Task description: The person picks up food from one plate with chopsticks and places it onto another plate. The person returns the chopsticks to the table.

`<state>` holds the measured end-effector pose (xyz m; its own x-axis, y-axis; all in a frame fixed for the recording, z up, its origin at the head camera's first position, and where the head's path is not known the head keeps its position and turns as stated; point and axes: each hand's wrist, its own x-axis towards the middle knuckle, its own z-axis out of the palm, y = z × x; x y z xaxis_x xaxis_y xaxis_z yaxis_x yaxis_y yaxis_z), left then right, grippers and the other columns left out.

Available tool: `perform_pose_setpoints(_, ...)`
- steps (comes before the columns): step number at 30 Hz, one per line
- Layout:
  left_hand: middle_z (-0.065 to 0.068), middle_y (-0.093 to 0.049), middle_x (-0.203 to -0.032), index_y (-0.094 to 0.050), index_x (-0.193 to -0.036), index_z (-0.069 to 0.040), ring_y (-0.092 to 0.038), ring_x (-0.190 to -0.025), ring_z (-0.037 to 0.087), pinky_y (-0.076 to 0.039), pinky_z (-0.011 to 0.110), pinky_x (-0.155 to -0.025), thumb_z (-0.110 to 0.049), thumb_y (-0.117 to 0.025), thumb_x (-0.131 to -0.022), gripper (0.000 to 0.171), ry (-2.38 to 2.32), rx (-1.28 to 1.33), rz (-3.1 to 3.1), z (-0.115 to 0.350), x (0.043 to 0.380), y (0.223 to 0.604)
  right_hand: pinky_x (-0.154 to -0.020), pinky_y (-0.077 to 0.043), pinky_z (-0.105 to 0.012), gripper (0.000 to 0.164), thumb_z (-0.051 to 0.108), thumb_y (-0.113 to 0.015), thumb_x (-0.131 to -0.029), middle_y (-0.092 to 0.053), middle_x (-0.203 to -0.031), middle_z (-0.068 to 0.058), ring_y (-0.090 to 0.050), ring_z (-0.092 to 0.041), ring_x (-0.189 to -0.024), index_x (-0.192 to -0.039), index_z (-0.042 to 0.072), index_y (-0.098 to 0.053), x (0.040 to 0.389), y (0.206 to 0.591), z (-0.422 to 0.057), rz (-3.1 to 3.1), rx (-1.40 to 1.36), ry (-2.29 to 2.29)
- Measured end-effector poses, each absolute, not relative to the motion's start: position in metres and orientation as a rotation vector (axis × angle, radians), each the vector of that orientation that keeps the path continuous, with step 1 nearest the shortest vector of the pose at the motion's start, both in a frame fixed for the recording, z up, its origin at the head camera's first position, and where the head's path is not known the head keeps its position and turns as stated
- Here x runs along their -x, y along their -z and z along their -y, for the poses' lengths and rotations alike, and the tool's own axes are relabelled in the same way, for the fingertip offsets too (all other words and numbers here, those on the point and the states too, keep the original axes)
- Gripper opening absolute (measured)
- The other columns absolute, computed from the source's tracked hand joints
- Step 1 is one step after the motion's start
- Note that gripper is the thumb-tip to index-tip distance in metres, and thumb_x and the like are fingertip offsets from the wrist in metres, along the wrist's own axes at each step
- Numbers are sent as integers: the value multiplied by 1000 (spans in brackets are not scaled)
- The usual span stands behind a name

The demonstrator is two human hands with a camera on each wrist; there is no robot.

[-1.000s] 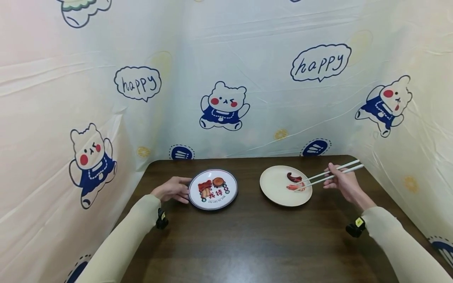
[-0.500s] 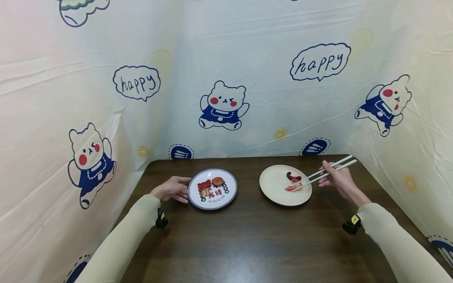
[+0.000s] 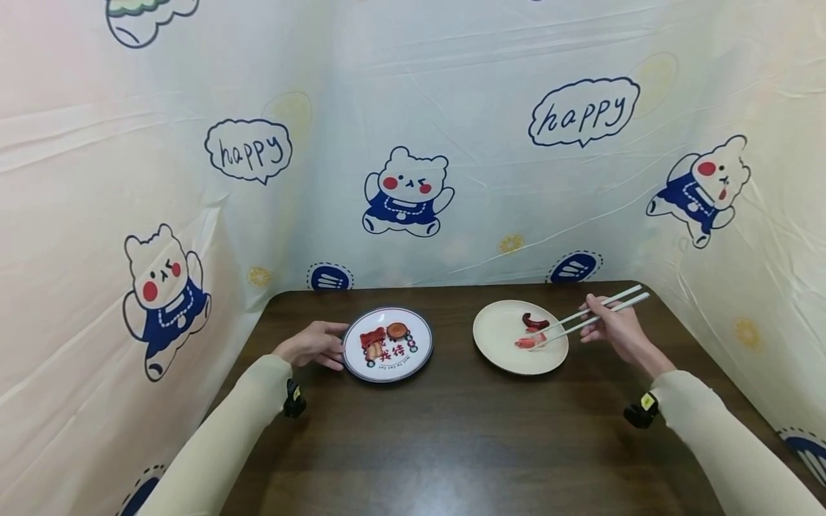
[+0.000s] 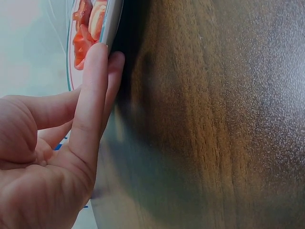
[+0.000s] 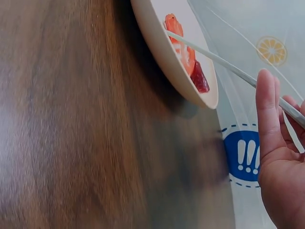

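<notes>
My left hand (image 3: pixel 316 346) holds the left rim of a white, dark-edged plate (image 3: pixel 400 369) with printed lettering. On it lie a red strip (image 3: pixel 372 337), a round brown-orange slice (image 3: pixel 397 331) and a pale orange piece (image 3: pixel 374 351). In the left wrist view, the fingers (image 4: pixel 93 95) meet the plate's rim (image 4: pixel 113 24). My right hand (image 3: pixel 616 330) grips white chopsticks (image 3: pixel 622 304), their tips at a pink-orange shrimp (image 3: pixel 530 342) on a cream plate (image 3: pixel 497 337). A dark red curled piece (image 3: pixel 535 322) lies behind the shrimp, partly beside the chopsticks.
Both plates stand toward the back of a dark brown wooden table (image 3: pixel 445 444). Behind and at both sides hangs a pale curtain (image 3: pixel 323 93) printed with cartoon bears, reaching the table's back edge.
My right hand and the chopsticks have moved a little to the left. The shrimp has shifted slightly left on the cream plate. My left hand stays at its plate.
</notes>
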<state>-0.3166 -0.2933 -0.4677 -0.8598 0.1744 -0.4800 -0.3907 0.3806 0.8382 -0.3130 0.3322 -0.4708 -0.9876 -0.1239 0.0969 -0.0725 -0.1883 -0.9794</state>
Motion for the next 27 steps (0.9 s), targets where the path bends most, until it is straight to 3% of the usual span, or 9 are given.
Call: perform_pose_setpoints(27,22,-61,-101,-31,-164,-1,-72,-77,26,-66,43,-78,4,-59,-103,67,-1471,184,-2158,293,316,464,-61,-66,-40,32,26,-54,-111,-72,-81,-9,-73,-19,-63,-98,2,-70,315,472,-339,-1922,180,2389)
